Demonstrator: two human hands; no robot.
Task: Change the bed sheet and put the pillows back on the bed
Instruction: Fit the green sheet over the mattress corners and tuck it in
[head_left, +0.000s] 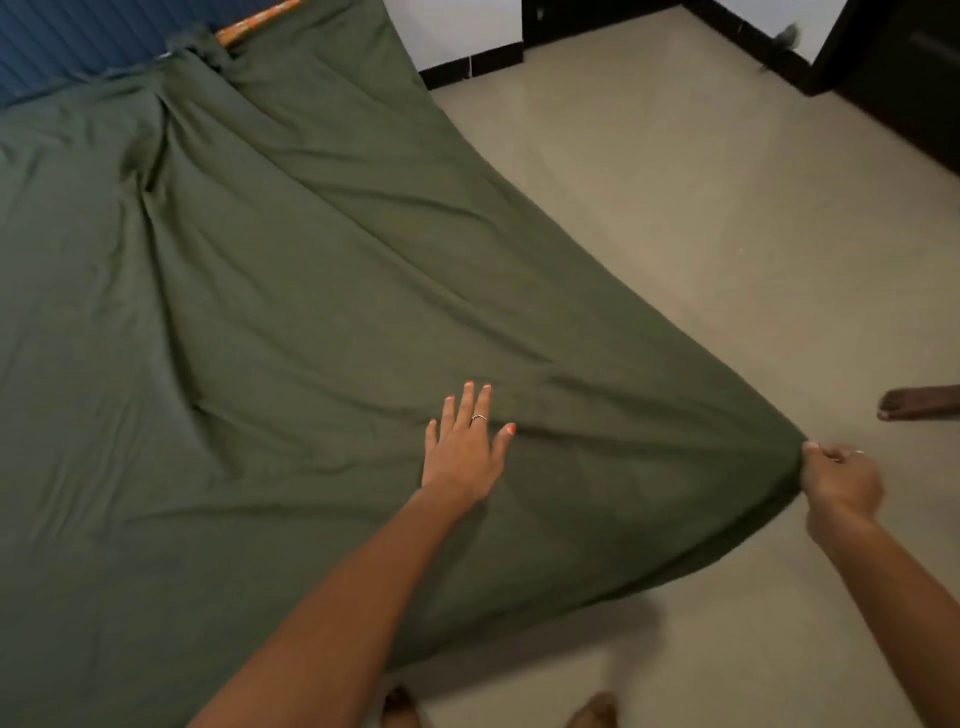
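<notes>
The right hand (841, 480) pinches one corner of the green bed sheet (260, 312) and holds it out above the floor (675, 234). The left hand (465, 447) lies flat with straight fingers on the sheet, which covers the bed.

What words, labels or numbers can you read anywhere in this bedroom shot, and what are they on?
None: no text shows anywhere.
The green bed sheet is plain.
The orange patterned strip at the bed's head carries blurred marks, not readable as letters.
</notes>
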